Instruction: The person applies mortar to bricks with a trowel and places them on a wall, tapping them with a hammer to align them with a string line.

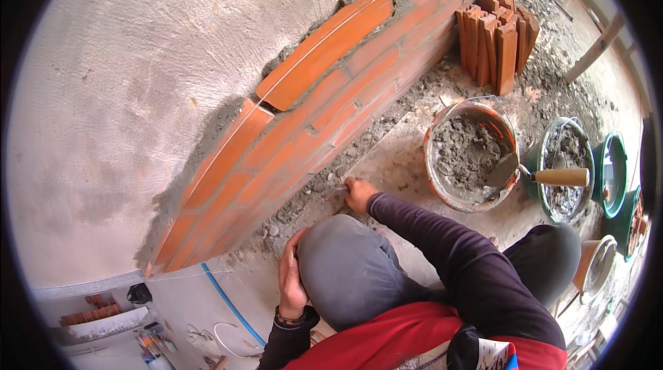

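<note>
My left hand (293, 274) rests against the side of my grey-trousered knee (342, 263), its fingers lying along the cloth, open. My right hand (361, 196) reaches down to the mortar rubble (318, 194) at the wall's foot, fingers closed around something small and greyish that I cannot make out. Beside me rises a red brick wall (352, 87) with a taut string along its top bricks. To the right of my right hand stands an orange bucket of mortar (464, 145), with a wooden-handled trowel (559, 176) lying across its rim.
A stack of bricks (498, 49) stands by the wall at upper right. Green buckets (609, 163) and a pale bucket (597, 266) line the right side. A wooden pole (592, 49) leans at far right. A blue hose (231, 301) and cords lie at lower left.
</note>
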The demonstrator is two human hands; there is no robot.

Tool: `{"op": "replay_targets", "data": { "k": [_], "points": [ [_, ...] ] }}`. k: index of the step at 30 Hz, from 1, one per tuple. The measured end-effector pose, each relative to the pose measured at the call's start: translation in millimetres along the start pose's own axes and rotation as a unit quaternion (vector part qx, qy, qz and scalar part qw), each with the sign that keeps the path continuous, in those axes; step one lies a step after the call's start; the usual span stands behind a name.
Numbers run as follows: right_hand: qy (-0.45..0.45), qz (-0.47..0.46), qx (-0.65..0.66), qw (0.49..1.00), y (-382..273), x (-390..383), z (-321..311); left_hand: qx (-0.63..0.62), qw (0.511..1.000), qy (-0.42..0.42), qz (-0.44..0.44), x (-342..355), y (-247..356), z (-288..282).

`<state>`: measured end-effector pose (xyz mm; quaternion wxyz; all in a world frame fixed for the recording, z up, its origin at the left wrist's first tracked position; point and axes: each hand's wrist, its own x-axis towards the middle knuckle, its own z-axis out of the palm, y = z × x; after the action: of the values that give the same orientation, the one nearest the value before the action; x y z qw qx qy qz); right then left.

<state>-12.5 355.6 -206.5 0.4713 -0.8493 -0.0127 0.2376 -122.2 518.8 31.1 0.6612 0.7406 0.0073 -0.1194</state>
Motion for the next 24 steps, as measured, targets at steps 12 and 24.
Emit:
{"op": "replay_targets", "data": {
  "k": [12, 24],
  "points": [
    [-0.195, -0.178, -0.326, 0.908, -88, -69, -143, -0.019, 0.989, -0.147, -0.016, 55, 16, 6],
    [-0.136, 0.12, -0.529, 0.829, 31, -253, -351, -0.127, 0.963, -0.209, -0.112, 75, 21, 27]
  ]
}}
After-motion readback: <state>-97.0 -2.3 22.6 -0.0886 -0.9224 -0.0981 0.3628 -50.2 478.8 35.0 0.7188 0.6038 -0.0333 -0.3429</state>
